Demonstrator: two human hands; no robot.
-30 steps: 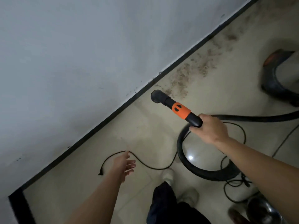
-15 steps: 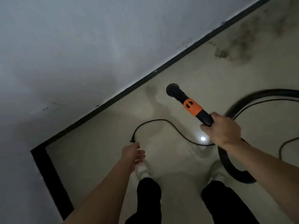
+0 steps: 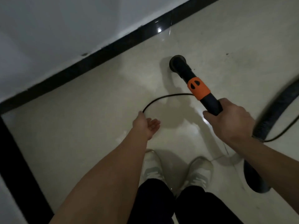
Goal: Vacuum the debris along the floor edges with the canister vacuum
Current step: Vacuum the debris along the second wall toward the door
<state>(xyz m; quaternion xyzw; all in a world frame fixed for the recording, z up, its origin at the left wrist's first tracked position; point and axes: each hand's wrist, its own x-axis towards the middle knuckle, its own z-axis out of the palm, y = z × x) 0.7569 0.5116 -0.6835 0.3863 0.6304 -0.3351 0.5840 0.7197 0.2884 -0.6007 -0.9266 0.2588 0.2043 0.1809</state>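
Head view looks down past two bare forearms to a pale glossy floor (image 3: pixel 97 126) meeting a grey wall (image 3: pixel 64 29) along a black skirting strip (image 3: pixel 103 50). A second black strip (image 3: pixel 17 159) runs down the left side, so the two form a corner.

The right hand (image 3: pixel 229 122) has its grip closed around the black vacuum wand (image 3: pixel 210 102), just behind its orange collar (image 3: pixel 199 88). The wand slants forward and down to a round black nozzle (image 3: pixel 177 63), which sits close over the floor near the skirting strip but apart from it; whether it touches the tiles cannot be told. Behind the hand, the ribbed black hose (image 3: pixel 275 110) loops away to the right and back down beside the right forearm, partly blurred.

The left hand (image 3: pixel 145 125) hangs palm up with its grip wide and empty, fingers loosely spread. The tip of a thin black cord (image 3: pixel 161 98) appears just beside its thumb; contact cannot be judged. The cord arcs right and passes behind the wand.

A few dark specks of debris (image 3: pixel 227 54) lie on the floor right of the nozzle. Two white shoes (image 3: pixel 200 172) and dark trouser legs (image 3: pixel 155 201) show below.
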